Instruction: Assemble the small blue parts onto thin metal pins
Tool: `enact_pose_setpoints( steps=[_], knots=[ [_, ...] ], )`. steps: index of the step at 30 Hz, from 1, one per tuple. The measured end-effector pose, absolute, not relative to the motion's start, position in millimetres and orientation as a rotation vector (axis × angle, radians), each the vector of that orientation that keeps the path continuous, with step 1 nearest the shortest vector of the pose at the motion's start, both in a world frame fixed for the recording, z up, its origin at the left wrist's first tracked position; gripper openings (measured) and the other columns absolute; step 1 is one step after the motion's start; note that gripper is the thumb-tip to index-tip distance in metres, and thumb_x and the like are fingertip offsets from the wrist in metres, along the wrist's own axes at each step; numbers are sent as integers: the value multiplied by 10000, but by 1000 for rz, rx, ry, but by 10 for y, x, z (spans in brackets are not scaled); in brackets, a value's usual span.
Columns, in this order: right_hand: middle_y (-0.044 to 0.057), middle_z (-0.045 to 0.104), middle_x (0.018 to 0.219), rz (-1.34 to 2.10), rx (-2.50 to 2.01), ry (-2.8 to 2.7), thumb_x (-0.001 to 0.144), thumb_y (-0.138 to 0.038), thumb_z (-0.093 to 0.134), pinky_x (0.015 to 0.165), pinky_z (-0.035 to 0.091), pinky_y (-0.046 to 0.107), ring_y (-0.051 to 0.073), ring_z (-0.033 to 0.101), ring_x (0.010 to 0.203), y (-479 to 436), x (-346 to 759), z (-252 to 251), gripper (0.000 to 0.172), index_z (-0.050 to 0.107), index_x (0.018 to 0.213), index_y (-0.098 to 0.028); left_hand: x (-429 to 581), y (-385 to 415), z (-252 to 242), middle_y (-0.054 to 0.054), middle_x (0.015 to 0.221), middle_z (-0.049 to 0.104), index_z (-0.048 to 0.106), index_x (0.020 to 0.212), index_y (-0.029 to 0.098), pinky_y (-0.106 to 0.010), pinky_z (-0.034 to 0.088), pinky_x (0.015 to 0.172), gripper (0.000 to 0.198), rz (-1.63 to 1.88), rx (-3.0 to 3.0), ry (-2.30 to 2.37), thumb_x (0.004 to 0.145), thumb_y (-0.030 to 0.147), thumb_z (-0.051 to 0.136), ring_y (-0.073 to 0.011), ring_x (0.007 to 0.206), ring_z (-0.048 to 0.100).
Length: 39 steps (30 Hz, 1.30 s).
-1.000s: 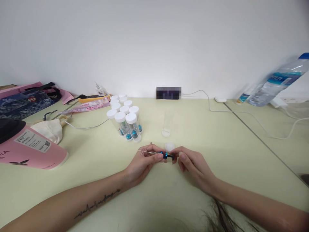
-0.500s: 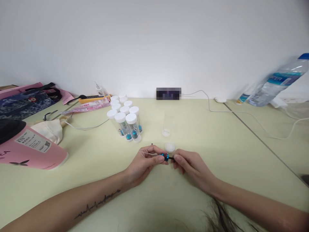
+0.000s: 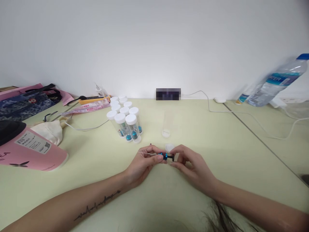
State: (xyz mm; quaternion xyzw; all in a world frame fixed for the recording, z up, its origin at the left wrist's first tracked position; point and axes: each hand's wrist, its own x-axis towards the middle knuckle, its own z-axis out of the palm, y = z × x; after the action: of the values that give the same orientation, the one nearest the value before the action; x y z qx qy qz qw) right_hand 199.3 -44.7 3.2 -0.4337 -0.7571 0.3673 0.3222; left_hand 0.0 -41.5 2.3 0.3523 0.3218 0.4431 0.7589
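Note:
My left hand point(image 3: 142, 162) pinches a small blue tool point(image 3: 164, 156) whose thin metal pin point(image 3: 146, 153) sticks out to the left. My right hand point(image 3: 190, 164) is closed on the tool's black end at the right. Both hands rest low over the pale green table point(image 3: 96, 167). A white cap point(image 3: 169, 147) lies just behind the fingers. An open clear tube point(image 3: 167, 125) stands a little farther back. A cluster of several white-capped clear tubes point(image 3: 125, 124) with blue parts inside stands to the back left.
A pink packet point(image 3: 31, 151), a cloth pouch point(image 3: 49, 130) and dark bags point(image 3: 26, 101) lie at the left. A power strip point(image 3: 90, 98) and white cables point(image 3: 241, 112) run along the wall. A water bottle point(image 3: 277, 82) is at the far right.
My right hand's fingers have shifted on the tool's black end, with the thumb now lifted over it. The left hand and the tool have stayed in place.

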Motion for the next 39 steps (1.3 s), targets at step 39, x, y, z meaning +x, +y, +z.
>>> enact_pose_setpoints(
  steps=[39],
  knots=[
    [-17, 581, 668, 1042, -1108, -1956, 940, -328, 431, 574, 429, 226, 122, 558, 601, -440, 1994, 81, 223, 497, 1118, -210, 0, -430, 44, -43, 833, 692, 671, 819, 131, -245, 461, 778, 123, 986, 822, 722, 710, 162, 719, -122, 759, 628]
  ],
)
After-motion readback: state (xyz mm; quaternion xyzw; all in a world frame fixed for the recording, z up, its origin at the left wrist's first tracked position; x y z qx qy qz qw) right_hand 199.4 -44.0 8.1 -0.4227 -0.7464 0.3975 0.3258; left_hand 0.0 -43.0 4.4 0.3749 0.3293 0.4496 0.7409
